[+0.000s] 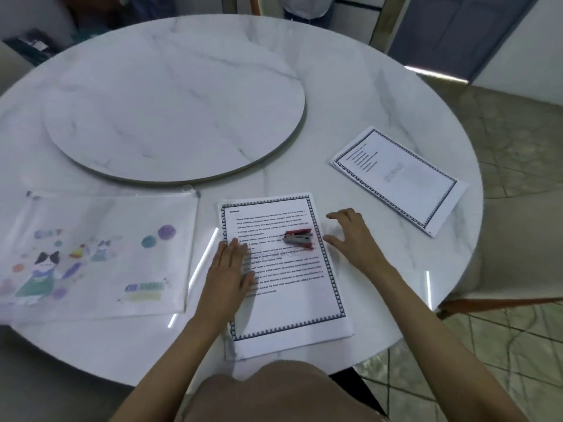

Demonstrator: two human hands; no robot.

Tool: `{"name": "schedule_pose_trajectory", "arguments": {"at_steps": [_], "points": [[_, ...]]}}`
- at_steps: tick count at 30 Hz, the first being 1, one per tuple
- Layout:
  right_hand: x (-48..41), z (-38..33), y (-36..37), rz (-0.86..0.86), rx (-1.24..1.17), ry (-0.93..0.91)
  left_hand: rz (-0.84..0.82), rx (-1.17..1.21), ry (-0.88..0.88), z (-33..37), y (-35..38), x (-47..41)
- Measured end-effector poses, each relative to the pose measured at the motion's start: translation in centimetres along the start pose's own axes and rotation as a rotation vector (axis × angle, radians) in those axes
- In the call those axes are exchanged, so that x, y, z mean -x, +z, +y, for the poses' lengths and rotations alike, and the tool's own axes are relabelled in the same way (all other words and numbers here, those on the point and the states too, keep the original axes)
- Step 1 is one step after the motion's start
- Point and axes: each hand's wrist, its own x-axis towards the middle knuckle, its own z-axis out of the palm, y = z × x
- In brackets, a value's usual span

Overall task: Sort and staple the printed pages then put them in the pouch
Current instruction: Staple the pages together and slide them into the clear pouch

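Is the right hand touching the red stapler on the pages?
Apart. In the head view, white paper shows between the right hand and the stapler, which lies on the printed pages.

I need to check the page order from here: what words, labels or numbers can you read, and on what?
"STORAGE:" heading atop the near stack of printed pages, slightly soft.
Body text below it: too blurred to read.
Far stack of pages: lines too small to read.
Pouch: coloured label at lower right, blurred.
Stapler: no readable brand.
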Motion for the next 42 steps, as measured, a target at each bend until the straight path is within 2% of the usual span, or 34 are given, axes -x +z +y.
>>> {"name": "schedule_pose_trajectory", "arguments": {"at_steps": [6,12,18,23,26,34,42], "points": [[-2.7,5.2,-3.5,0.017,-0.01,-0.012,0.18,-0.065,-0.008,4.8,1.3,-2.8],[-6.7,11.1,-7.3,-0.02,-0.051,-0.07,0.329,-0.054,-0.143,10.2,2.7,-5.8],[-10.8,16.7,-10.4,-0.077,-0.046,-0.146,0.319,0.08,-0.211,16.6,7.1,-9.0],[-13.5,21.2,-13.0,-0.083,-0.019,-0.125,0.266,0.084,-0.183,21.7,10.8,-12.7],[-14.8,23.5,-14.0,-0.103,0.021,-0.082,0.197,0.19,-0.215,23.9,12.3,-14.6],[-17.2,27.4,-15.2,-0.18,0.08,0.162,0.161,0.674,-0.503,28.2,13.5,-18.7],[-17.5,27.0,-14.7,-0.193,-0.021,0.295,0.15,0.853,-0.708,28.3,13.4,-19.9]]}}
